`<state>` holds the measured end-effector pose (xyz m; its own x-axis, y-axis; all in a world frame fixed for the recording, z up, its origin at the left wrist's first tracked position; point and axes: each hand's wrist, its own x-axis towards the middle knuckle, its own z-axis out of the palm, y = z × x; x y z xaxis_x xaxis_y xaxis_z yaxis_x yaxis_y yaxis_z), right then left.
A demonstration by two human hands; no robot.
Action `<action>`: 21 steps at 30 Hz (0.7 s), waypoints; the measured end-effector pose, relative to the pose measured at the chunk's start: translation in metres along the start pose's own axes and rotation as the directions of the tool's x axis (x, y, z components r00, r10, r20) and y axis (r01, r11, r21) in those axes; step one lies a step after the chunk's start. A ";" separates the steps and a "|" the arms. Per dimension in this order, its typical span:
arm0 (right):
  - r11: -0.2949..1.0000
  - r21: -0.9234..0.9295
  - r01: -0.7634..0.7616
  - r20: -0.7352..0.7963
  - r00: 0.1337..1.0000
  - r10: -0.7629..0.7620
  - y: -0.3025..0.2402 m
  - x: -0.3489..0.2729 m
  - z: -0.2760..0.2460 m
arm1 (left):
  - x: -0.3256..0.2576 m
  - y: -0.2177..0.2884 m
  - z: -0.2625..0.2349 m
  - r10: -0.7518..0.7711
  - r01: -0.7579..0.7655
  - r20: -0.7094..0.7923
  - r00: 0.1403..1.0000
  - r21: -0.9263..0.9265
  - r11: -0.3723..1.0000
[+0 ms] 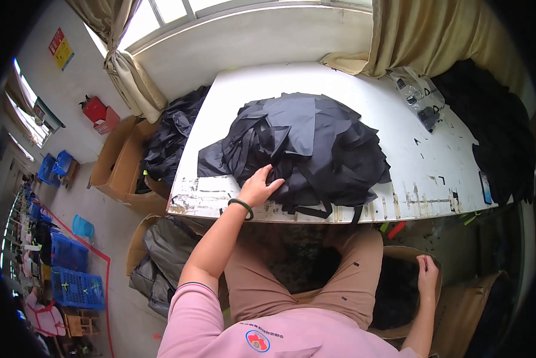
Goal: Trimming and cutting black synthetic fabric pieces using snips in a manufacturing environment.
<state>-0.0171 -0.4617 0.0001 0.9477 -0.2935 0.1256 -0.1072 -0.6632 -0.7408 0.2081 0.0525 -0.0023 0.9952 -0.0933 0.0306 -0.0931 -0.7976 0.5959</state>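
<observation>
A large heap of black fabric pieces (339,140) lies on the white table (211,200) in front of me, with thin black straps trailing over the near edge. My left hand (259,186), with a dark green bangle at the wrist, rests against the heap's near left side. Its thumb stands apart from the fingers, and the fingertips touch the cloth. Low on the right, my right hand (427,275) is off the table above a cardboard box (404,253) of black material. The fingers there are pressed together; anything between them is too small to make out.
Cardboard boxes (117,158) with dark fabric stand left of the table. A clear plastic bag (420,95) of small black parts and another black fabric pile (495,131) lie at the right. Blue crates (77,286) stand on the floor far left.
</observation>
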 end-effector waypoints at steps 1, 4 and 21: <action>0.998 0.044 0.045 0.012 0.999 -0.046 -0.024 0.017 0.014 | -0.007 0.002 0.002 0.038 -0.037 0.029 0.999 -0.027 0.999; 0.945 0.273 0.181 0.111 0.970 -0.217 -0.093 0.068 0.079 | -0.023 -0.010 -0.012 0.151 -0.135 0.022 0.988 -0.331 0.934; 0.659 0.364 0.658 -0.137 0.738 -0.661 -0.297 0.179 0.196 | -0.045 -0.024 -0.040 0.165 -0.174 -0.101 0.981 -0.096 0.980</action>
<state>0.2435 -0.1824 0.1128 0.7292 0.1274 0.6724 0.6622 -0.3793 -0.6463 0.1668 0.0997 0.0142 0.9642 -0.1626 0.2095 -0.2619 -0.7083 0.6555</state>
